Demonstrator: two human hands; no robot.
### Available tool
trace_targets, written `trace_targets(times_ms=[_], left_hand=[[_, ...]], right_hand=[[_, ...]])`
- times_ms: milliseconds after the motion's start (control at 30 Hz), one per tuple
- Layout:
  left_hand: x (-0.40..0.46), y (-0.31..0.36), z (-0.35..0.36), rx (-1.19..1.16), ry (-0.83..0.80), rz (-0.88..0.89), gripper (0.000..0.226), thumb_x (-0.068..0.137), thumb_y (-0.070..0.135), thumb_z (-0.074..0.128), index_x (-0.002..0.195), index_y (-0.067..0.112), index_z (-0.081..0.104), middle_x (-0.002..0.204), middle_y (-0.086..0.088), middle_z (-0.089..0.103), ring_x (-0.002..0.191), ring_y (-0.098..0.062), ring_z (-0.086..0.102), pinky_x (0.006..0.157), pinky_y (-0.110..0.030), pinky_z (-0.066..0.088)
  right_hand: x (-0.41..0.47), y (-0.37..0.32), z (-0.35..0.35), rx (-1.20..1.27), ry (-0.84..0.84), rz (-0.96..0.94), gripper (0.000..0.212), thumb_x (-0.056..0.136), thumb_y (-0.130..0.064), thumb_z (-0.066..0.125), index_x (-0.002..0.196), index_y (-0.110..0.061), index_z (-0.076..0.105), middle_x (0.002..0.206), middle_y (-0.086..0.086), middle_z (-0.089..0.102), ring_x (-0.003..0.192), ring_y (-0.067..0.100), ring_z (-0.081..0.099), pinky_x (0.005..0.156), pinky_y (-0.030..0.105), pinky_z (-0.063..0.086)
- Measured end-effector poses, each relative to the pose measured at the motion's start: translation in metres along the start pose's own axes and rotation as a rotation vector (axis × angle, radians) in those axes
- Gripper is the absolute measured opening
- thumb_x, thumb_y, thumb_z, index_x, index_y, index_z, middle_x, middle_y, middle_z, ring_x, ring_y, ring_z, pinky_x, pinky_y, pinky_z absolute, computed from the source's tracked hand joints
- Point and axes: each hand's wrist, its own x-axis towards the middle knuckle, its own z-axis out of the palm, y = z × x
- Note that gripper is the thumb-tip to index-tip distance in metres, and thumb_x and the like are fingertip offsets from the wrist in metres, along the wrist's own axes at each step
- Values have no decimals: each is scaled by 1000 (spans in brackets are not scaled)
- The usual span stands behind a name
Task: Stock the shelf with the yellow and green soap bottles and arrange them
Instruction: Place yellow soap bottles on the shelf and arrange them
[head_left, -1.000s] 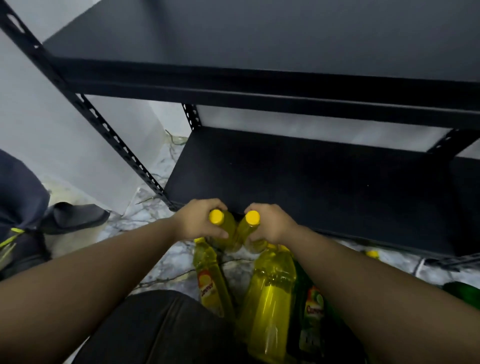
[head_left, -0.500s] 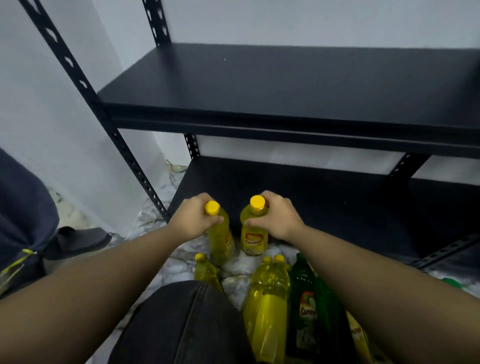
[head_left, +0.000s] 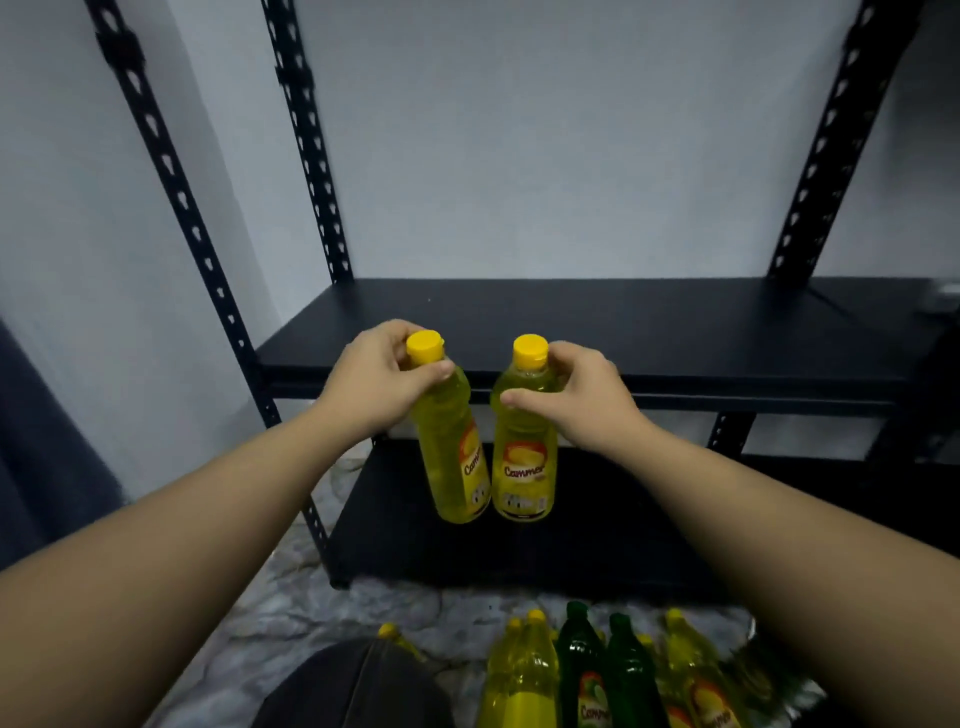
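My left hand (head_left: 382, 382) grips a yellow soap bottle (head_left: 453, 457) by its neck, and the bottle hangs slightly tilted. My right hand (head_left: 582, 397) holds a second yellow soap bottle (head_left: 524, 467) near its shoulder, upright. Both bottles hang side by side in the air in front of the black middle shelf (head_left: 649, 332), whose top is bare. On the floor below stand several more yellow bottles (head_left: 522, 675) and green bottles (head_left: 579, 660).
The black metal rack has perforated uprights (head_left: 182, 208) at left and right and a lower shelf (head_left: 519, 535) near the floor. A white wall stands behind. Marbled floor (head_left: 311, 613) lies at the rack's foot. My dark-trousered knee (head_left: 353, 686) is at the bottom.
Both hands have lifted the two yellow bottles from floor level up to the height of the middle shelf. The view has tilted upward with them.
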Motion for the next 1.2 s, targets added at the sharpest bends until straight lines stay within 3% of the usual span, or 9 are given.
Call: trace_targets(times_ms=[133,267,500,800,1000,1200], left_hand=[[17,64,-16,-169,-10,56,27,88,21,82,111,17,68,102,-1,79,96,-15,76,90,-38,61],[37,117,-22,-250,-33,109,33,92,9,77,121,1,66,109,-12,77,101,-23,75,83,-26,62],[90,169,-16,-227,-36,195,29,93,18,77,120,10,67,108,-6,77,101,-20,74,92,-38,61],[166,170,15,-188,-49,177,32,93,20,77,122,10,67,111,-6,75,104,-21,73,98,-46,58],[203,149,40,-172,-81,177,34,92,21,78,122,14,66,112,-4,76,105,-20,72,98,-46,59],[216,131,54,-222,-28,155,39,95,29,74,127,19,53,120,0,72,111,-17,69,100,-48,57]], right_hand=[[13,-44,-44,49,61,-36,42,67,-55,86,101,-31,75,97,-11,76,93,7,72,85,43,61],[26,-76,-82,105,116,-80,44,66,-53,86,103,-31,76,97,-8,77,92,11,73,85,45,62],[61,-93,-124,148,199,-93,53,60,-54,88,105,-30,77,95,-1,78,89,17,75,82,49,63],[122,-53,-145,148,261,-28,67,52,-66,86,109,-31,76,100,-4,77,93,18,74,82,48,63],[153,-29,-145,148,279,-18,62,59,-64,84,111,-31,76,102,-6,76,95,15,72,84,48,63],[170,-19,-144,60,225,-10,74,62,-71,77,122,-30,67,113,-7,71,101,14,70,86,45,62]])
